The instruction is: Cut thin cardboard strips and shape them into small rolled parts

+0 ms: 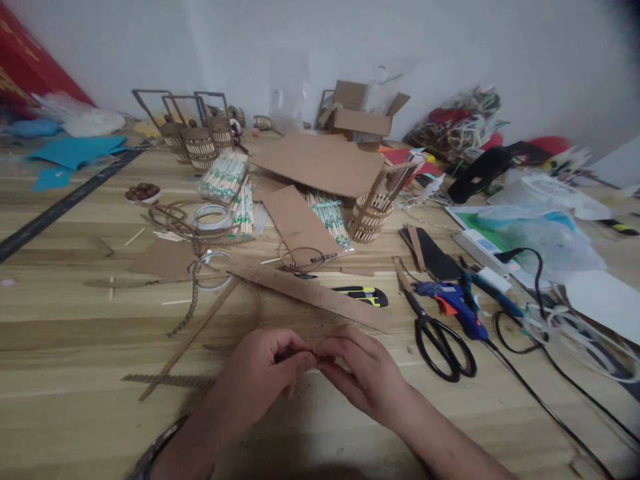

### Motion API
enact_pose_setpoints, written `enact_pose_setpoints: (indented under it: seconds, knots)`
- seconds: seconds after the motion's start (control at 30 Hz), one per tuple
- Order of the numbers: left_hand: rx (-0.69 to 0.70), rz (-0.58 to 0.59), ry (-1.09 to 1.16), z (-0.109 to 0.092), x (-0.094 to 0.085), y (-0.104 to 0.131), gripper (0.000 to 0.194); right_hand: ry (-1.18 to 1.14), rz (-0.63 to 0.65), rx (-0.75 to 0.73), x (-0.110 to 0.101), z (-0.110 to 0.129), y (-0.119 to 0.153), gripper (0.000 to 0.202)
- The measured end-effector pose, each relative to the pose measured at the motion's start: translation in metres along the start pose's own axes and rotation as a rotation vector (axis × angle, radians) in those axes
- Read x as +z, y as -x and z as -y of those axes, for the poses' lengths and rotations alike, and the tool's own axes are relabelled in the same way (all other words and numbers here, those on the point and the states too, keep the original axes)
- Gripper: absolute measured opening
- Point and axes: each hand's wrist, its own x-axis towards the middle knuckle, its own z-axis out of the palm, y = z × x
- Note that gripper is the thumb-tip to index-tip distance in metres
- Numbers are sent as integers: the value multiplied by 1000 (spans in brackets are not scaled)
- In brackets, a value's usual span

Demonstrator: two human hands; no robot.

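Note:
My left hand (273,363) and my right hand (360,373) meet fingertip to fingertip low over the wooden table. Both pinch a thin brown strip (314,351), apparently cardboard, mostly hidden by the fingers. A corrugated cardboard strip (167,380) runs from the left up to my left forearm; whether it joins the held piece is hidden. Across it lies a narrow flat strip (195,333). Just beyond my hands is a long cardboard piece (310,293), partly over a yellow-black utility knife (367,295). Black-handled scissors (440,340) rest right of my right hand.
A blue glue gun (453,303) with its cord lies at right, near a power strip (483,250). Farther back are cardboard sheets (320,160), bagged sticks (225,175), a stick-covered bucket (373,217), several similar buckets (200,148) and an open box (363,123).

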Motion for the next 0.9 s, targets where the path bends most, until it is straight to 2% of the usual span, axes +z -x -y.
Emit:
enact_pose_setpoints:
  seconds: [0.27, 0.43, 0.5, 0.6, 0.7, 0.9]
  knots:
    - [32, -196, -157, 1, 17, -1, 21, 311, 10, -86, 5, 4, -2, 23]
    - [65, -292, -287, 4, 25, -1, 21, 289, 5, -85, 8, 1, 3, 20]
    - [89, -266, -252, 3, 25, 0, 21, 202, -19, -60, 8, -1, 4, 17]
    - [132, -168, -127, 1, 21, 2, 23, 41, -77, -22, 7, -3, 3, 16]
    - [113, -77, -18, 1, 18, 1, 26, -77, -115, 5, 4, -2, 0, 14]
    - [48, -9, 29, 3, 9, -2, 32, -100, -106, 26, -1, -1, -5, 10]
